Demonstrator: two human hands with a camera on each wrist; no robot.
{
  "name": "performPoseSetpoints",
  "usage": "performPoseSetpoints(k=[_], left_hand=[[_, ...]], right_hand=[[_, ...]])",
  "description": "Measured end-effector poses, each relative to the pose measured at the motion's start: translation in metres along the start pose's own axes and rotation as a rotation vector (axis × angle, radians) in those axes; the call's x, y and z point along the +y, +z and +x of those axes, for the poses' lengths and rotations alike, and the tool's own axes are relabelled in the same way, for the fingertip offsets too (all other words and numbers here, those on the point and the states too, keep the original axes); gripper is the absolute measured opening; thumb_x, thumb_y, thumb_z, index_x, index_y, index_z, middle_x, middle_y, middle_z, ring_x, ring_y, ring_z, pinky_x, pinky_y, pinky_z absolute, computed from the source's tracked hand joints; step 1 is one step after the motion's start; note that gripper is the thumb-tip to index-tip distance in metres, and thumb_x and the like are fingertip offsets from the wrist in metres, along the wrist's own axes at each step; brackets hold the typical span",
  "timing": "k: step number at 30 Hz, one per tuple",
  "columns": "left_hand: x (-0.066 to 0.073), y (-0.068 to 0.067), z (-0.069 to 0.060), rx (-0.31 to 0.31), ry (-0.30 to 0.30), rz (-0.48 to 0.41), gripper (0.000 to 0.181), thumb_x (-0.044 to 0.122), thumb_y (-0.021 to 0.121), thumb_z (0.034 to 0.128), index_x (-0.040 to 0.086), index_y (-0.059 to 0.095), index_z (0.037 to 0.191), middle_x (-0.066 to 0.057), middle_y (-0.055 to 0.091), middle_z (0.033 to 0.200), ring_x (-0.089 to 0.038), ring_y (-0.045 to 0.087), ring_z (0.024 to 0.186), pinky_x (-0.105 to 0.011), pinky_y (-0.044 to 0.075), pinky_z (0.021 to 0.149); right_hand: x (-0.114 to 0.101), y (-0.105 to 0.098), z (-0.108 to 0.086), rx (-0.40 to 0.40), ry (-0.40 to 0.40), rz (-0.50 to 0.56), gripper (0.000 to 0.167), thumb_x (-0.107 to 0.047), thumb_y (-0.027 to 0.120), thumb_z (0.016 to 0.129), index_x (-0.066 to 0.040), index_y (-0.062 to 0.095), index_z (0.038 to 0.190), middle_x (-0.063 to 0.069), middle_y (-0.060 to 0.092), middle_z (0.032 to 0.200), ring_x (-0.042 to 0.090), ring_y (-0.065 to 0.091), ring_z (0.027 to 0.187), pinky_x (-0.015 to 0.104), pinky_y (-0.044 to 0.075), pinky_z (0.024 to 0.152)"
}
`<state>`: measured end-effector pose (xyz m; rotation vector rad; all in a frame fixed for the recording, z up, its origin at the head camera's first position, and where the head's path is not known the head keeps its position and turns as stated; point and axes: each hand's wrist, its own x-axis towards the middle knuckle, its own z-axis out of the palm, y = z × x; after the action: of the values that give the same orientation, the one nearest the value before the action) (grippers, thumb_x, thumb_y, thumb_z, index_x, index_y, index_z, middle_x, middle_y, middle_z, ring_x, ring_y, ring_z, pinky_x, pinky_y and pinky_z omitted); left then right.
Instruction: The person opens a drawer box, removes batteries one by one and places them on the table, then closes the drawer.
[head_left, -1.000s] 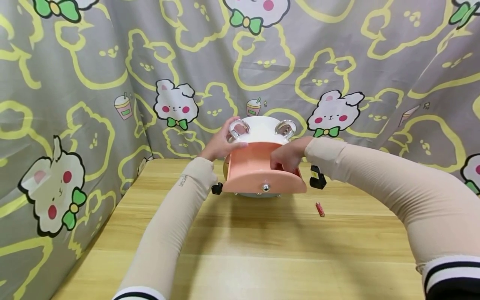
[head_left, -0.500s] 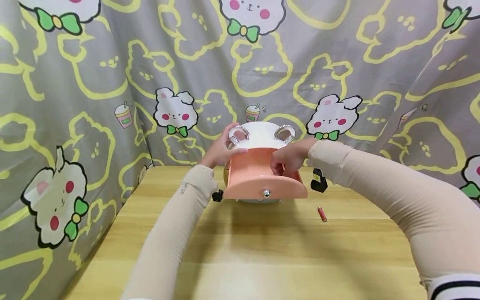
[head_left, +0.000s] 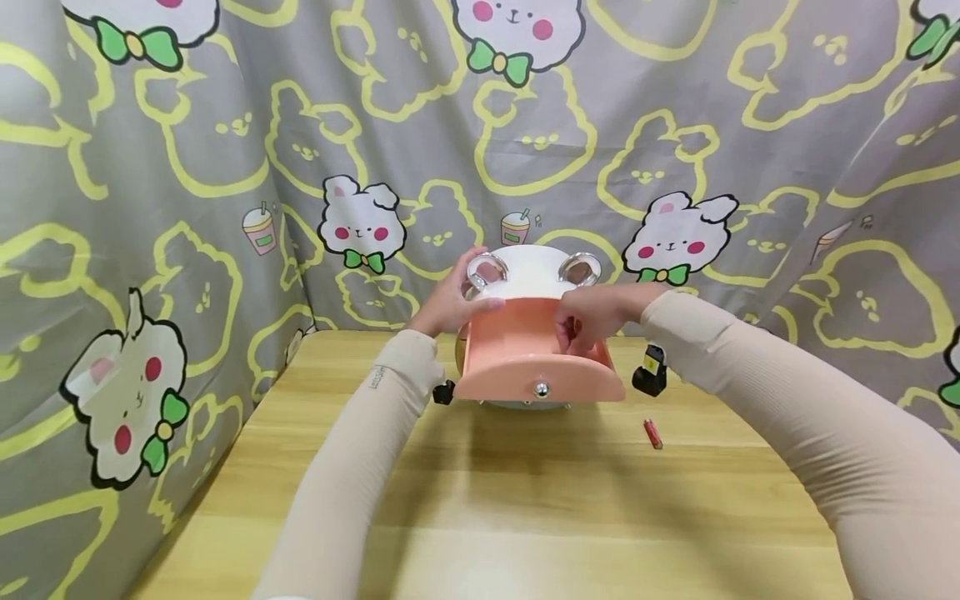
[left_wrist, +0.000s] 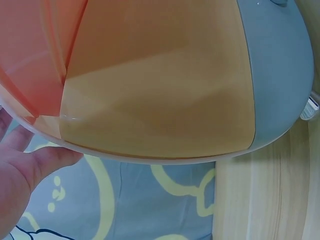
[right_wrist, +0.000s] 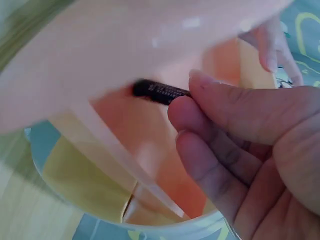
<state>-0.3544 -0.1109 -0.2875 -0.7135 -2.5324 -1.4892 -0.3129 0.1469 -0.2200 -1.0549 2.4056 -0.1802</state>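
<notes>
In the head view, a small rounded cabinet [head_left: 532, 271] with a white top and silver ring ears stands on the table, its pink drawer [head_left: 540, 371] pulled out. My left hand [head_left: 453, 298] grips the cabinet's upper left edge; the left wrist view has its thumb [left_wrist: 57, 157] along the rim. Over the drawer's right part is my right hand [head_left: 596, 312]. Its thumb and fingers pinch a black battery [right_wrist: 162, 92] in the right wrist view, with the far end sticking out and the near end hidden by the fingers. A red battery [head_left: 653, 434] lies on the table to the right.
Black camera mounts [head_left: 649, 372] sit at both wrists. A patterned curtain [head_left: 442, 125] hangs close behind and to the left of the wooden table [head_left: 510, 500]. The drawer front juts toward me with a silver knob [head_left: 542, 389].
My right hand has risen a little inside the drawer and shifted slightly right. The left hand keeps its grip on the cabinet. The head view has shifted a little.
</notes>
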Motion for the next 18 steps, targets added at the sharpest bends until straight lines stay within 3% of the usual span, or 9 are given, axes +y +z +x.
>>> performPoseSetpoints(k=[4, 8, 13, 15, 18], left_hand=[[0.004, 0.002, 0.003, -0.001, 0.004, -0.001, 0.093, 0.033, 0.083, 0.0775, 0.031, 0.025, 0.151, -0.003, 0.038, 0.149, -0.028, 0.041, 0.134, -0.041, 0.030, 0.110], [0.002, 0.002, 0.001, -0.003, 0.012, -0.023, 0.093, 0.033, 0.083, 0.0776, 0.030, 0.025, 0.151, -0.003, 0.040, 0.147, -0.028, 0.042, 0.133, -0.041, 0.030, 0.110], [-0.003, 0.001, -0.004, -0.012, -0.011, -0.020, 0.093, 0.034, 0.083, 0.0772, 0.030, 0.025, 0.151, -0.004, 0.044, 0.143, -0.027, 0.042, 0.133, -0.042, 0.031, 0.109], [-0.003, 0.001, -0.004, -0.010, -0.012, -0.015, 0.094, 0.034, 0.083, 0.0769, 0.030, 0.025, 0.151, -0.004, 0.045, 0.142, -0.026, 0.043, 0.132, -0.043, 0.032, 0.109], [-0.001, 0.000, -0.001, -0.001, 0.012, -0.017, 0.093, 0.035, 0.083, 0.0771, 0.030, 0.026, 0.150, -0.005, 0.047, 0.140, -0.026, 0.044, 0.131, -0.042, 0.032, 0.109]], right_hand=[[0.004, 0.004, -0.006, 0.066, 0.008, 0.009, 0.014, 0.000, 0.072, 0.082, -0.012, 0.066, 0.082, -0.001, 0.061, 0.074, 0.016, 0.055, 0.069, 0.029, 0.051, 0.063], [0.006, 0.009, -0.007, 0.099, 0.019, -0.038, 0.016, -0.001, 0.064, 0.086, -0.012, 0.068, 0.098, -0.001, 0.054, 0.072, 0.015, 0.050, 0.066, 0.028, 0.045, 0.062], [0.009, 0.017, -0.004, 0.098, -0.027, -0.047, 0.036, 0.001, 0.046, 0.091, -0.008, 0.067, 0.119, 0.001, 0.062, 0.091, 0.016, 0.053, 0.077, 0.032, 0.043, 0.071], [0.010, 0.018, -0.004, 0.107, -0.052, -0.035, 0.039, 0.002, 0.042, 0.093, -0.007, 0.065, 0.123, 0.002, 0.064, 0.109, 0.017, 0.058, 0.092, 0.034, 0.047, 0.082], [0.011, 0.017, -0.007, 0.141, -0.070, -0.017, 0.040, 0.006, 0.040, 0.093, -0.006, 0.064, 0.122, 0.007, 0.064, 0.114, 0.021, 0.057, 0.100, 0.038, 0.046, 0.090]])
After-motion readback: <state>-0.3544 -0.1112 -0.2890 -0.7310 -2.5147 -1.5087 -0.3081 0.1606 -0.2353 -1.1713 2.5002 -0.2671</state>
